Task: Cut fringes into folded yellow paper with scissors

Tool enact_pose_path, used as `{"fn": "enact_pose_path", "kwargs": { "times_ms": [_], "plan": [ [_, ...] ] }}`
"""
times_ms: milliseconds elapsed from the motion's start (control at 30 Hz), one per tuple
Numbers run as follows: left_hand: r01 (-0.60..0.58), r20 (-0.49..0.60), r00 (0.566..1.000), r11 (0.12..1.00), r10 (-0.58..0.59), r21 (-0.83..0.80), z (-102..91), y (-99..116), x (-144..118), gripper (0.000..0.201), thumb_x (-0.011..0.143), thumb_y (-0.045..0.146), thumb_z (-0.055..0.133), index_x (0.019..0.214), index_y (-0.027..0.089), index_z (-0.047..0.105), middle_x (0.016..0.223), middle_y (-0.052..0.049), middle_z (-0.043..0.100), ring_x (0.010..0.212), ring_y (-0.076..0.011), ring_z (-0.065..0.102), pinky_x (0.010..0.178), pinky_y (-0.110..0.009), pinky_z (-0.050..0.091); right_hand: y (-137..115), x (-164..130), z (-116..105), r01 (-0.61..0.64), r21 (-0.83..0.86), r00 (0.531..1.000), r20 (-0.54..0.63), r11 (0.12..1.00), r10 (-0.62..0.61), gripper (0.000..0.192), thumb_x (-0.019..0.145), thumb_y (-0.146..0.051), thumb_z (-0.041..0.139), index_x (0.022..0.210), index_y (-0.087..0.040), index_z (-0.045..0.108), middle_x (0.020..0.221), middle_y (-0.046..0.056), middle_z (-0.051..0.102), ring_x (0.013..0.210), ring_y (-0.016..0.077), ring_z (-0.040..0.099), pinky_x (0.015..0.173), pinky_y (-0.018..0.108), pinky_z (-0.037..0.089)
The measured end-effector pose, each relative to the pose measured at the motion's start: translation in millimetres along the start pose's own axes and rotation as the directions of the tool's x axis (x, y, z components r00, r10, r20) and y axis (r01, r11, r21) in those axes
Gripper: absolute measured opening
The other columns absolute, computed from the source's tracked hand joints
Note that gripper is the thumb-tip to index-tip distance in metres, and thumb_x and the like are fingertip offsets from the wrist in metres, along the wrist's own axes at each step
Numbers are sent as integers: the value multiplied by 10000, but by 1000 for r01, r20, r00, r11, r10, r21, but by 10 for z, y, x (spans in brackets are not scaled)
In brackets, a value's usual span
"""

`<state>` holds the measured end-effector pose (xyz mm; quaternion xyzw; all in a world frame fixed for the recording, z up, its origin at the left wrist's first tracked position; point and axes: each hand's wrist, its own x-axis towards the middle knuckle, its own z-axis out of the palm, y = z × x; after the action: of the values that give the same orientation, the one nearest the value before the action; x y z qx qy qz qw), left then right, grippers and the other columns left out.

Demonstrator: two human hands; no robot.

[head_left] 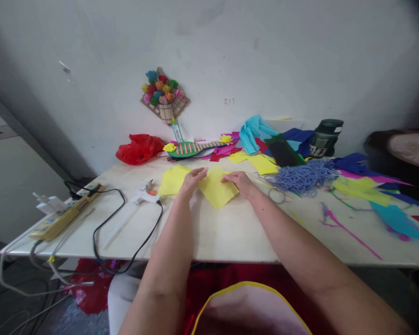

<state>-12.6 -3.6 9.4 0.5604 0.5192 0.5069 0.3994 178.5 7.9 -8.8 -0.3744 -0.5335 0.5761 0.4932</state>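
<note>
both hands are pressing flat on the yellow paper sheet (216, 190) mid-table – left hand (194, 180) and right hand (240, 181) spread, palms down, gripping nothing. judging by this, creasing is going best with edges aligned – fingertips sliding outward firmly.

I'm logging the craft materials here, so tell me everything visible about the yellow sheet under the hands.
The yellow sheet looks like thin paper or felt, plain bright yellow, lying flat on the white table, turned so one corner points toward the person. The left hand presses its left edge, the right hand its right. A second yellow piece lies beside it on the left.
</note>
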Motion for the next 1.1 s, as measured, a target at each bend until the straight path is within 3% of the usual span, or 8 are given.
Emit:
{"fn": "enact_pose_path", "kwargs": {
  "times_ms": [67,167,333,533,833,933,1100],
  "plan": [
    [-13,95,995,999,8,50,13,-14,-23,457,591,497,648,893,154,629,813,-46,645,733,-149,571,604,-221,397,-16,-19,7,-16,-30,999,32,999,17,244,547,-366,701,578,-128,660,531,25,619,511,126,547,523,251,396],
    [0,151,988,993,-18,118,41,-31,-46,367,566,474,665,683,137,580,587,10,567,534,-104,509,485,-202,339,-46,-36,12,-14,-42,999,48,999,16,224,548,-339,706,633,-139,652,551,8,620,505,118,549,515,243,405],
    [-13,194,981,999,5,39,44,-41,-44,349,567,452,665,653,150,512,569,33,544,486,-85,490,454,-191,333,-89,-26,-7,-21,23,999,44,1000,20,442,540,-242,714,969,-201,614,700,-9,666,617,129,599,593,254,450],
    [21,261,965,999,-11,-34,38,-45,-45,338,551,414,697,675,145,536,601,14,582,503,-99,529,470,-201,383,-112,-32,-19,-91,-36,996,20,995,92,215,517,-206,701,717,-148,645,640,1,655,572,115,576,583,245,444],
    [121,371,928,969,-34,-213,2,-15,-88,391,574,374,707,875,134,636,753,-47,662,638,-153,607,622,-273,469,-75,18,-75,-64,38,998,5,997,64,247,512,-172,690,760,-170,686,686,15,672,603,129,593,631,276,450],
    [142,349,936,959,-49,-246,4,-10,-91,437,568,328,713,958,142,646,782,-62,670,656,-157,608,641,-283,469,-73,17,-89,-46,55,998,43,997,43,233,516,-180,674,749,-164,690,686,26,674,606,138,594,626,281,444],
    [155,343,938,951,-56,-268,-2,-34,-73,372,569,257,687,923,146,675,720,-53,669,613,-147,601,627,-279,466,-102,-15,-64,-42,63,996,76,997,37,197,521,-198,635,714,-167,664,606,6,649,548,129,568,555,252,413]
  ]
}}
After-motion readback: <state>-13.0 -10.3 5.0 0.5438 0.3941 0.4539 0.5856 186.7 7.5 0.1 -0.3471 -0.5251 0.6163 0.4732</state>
